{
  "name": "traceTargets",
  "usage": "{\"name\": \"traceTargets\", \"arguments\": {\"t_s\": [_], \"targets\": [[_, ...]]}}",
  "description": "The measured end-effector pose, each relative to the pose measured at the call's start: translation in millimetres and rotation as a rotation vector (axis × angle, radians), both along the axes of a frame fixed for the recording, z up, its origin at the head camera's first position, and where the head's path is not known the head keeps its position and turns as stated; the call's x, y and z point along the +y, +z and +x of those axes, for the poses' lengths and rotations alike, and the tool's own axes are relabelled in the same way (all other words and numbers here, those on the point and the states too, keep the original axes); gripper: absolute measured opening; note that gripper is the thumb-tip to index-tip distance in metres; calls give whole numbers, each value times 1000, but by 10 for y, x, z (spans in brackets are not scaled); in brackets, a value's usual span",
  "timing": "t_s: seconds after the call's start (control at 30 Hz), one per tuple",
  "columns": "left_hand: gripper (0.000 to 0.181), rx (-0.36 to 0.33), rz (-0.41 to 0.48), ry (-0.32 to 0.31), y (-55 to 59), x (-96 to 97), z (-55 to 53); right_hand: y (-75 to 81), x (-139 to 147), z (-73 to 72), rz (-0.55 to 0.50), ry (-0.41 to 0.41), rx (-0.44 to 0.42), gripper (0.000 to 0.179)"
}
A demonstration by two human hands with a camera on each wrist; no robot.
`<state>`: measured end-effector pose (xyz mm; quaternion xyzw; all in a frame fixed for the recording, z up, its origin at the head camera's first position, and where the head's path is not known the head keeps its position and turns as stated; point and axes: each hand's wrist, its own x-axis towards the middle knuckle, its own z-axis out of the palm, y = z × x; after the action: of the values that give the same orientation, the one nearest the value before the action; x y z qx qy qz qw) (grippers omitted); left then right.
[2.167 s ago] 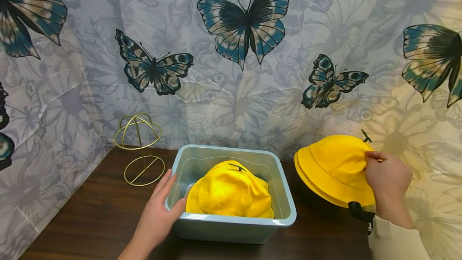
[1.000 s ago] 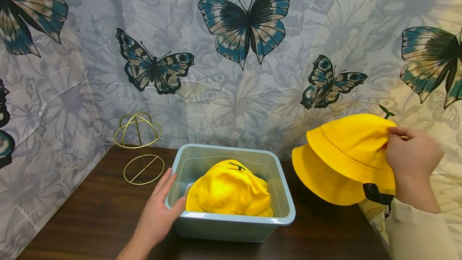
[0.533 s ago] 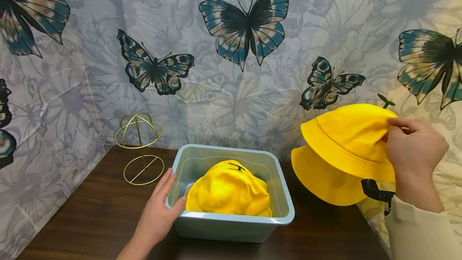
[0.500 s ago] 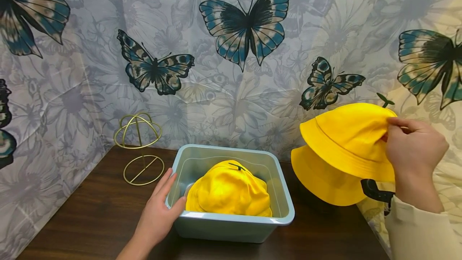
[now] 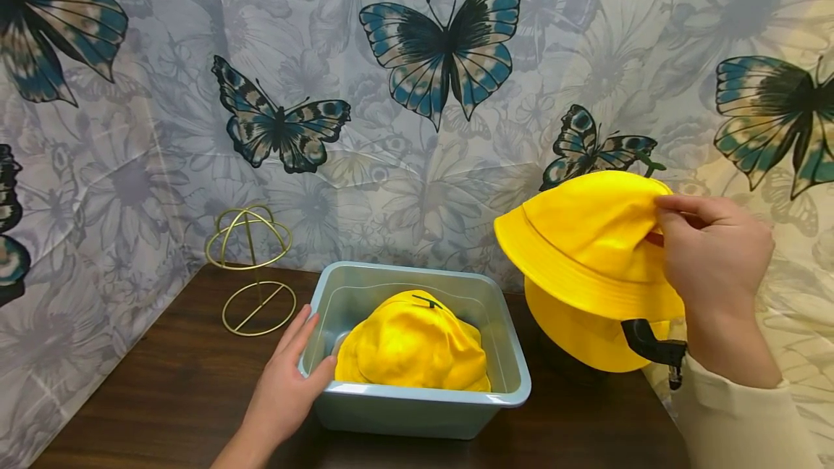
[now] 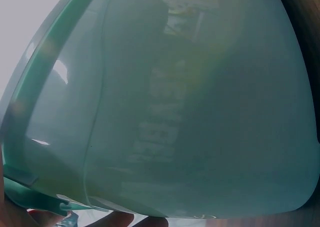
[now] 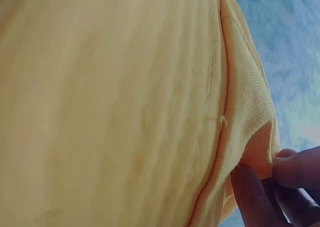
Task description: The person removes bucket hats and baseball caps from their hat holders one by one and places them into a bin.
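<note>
My right hand (image 5: 717, 252) pinches the crown of a yellow bucket hat (image 5: 586, 237) with a green sprout on top. That hat is raised and tilted above a second yellow hat (image 5: 580, 349), which it partly hides. In the right wrist view, thumb and fingers (image 7: 252, 197) grip a fold of the cloth. A pale blue-green plastic bin (image 5: 417, 411) holds another yellow hat (image 5: 410, 349), also with a sprout. At the bin's left rim rests my left hand (image 5: 280, 382), fingers extended, thumb at the near corner. The bin's wall (image 6: 225, 112) fills the left wrist view.
A gold wire stand (image 5: 259, 295) with a domed top stands at the back left of the dark wooden table (image 5: 163, 382). Behind the table hangs a butterfly-patterned cloth (image 5: 443, 194). Something dark lies under the lower hat at the right.
My right hand has lifted the upper hat off the lower one, first up and right, then back left toward the bin. My left hand and the bin have stayed put.
</note>
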<state>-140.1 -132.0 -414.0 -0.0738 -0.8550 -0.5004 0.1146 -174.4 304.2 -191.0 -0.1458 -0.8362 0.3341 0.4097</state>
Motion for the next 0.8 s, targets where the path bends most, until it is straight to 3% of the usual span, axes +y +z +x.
{"name": "traceTargets", "arguments": {"t_s": [0.2,0.5,0.8], "targets": [[69,6,1,1,-11,4,-8,-22,-225,-11,-40,141,48,28],[70,8,10,0,-19,1,-7,-140,-642,-107,-24,312,62,24],[69,6,14,-12,-4,1,-9,-256,-1027,-88,-8,461,89,18]]}}
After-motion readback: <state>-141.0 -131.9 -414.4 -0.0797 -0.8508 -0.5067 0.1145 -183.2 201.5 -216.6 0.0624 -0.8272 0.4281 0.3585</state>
